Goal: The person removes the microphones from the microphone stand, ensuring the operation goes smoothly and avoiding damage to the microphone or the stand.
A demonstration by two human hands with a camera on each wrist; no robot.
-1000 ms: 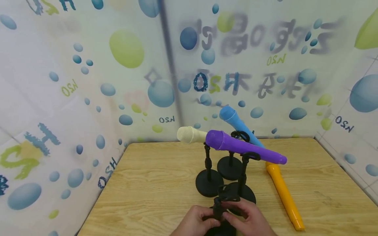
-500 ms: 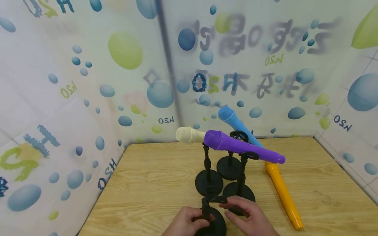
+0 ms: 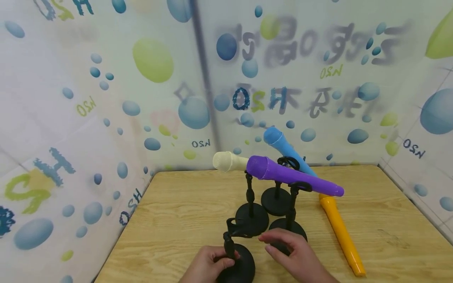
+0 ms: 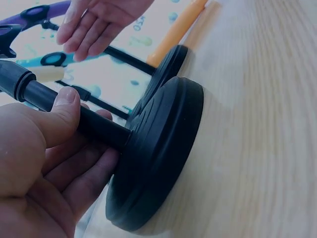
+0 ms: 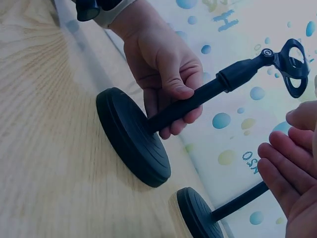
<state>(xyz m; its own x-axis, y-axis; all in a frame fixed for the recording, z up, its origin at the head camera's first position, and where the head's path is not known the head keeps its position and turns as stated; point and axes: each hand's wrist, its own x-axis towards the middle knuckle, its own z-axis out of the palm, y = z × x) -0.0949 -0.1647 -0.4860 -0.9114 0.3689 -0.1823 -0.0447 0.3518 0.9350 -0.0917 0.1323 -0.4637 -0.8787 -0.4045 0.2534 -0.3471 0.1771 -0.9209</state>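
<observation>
My left hand (image 3: 209, 264) grips the pole of a black microphone stand (image 3: 229, 244) low down, thumb on one side and fingers on the other. Its round base (image 4: 158, 153) is close to the wooden tabletop; whether it touches is hard to tell. The ring-shaped clip (image 5: 294, 69) at the stand's top holds no microphone. My right hand (image 3: 295, 253) is apart from this stand, to its right, with nothing held and fingers loosely bent. Behind the right hand is another stand's base (image 3: 297, 228), partly covered, which carries a purple microphone (image 3: 293, 177).
A cream microphone (image 3: 230, 161) and a blue microphone (image 3: 290, 151) rest on stands farther back. An orange microphone (image 3: 341, 236) lies on the table (image 3: 177, 204) to the right. Patterned curtains (image 3: 159, 98) enclose the back and sides.
The left hand has moved left with the stand. The right hand, at the stand's top part one second ago, has come away from it and stays on the right.
</observation>
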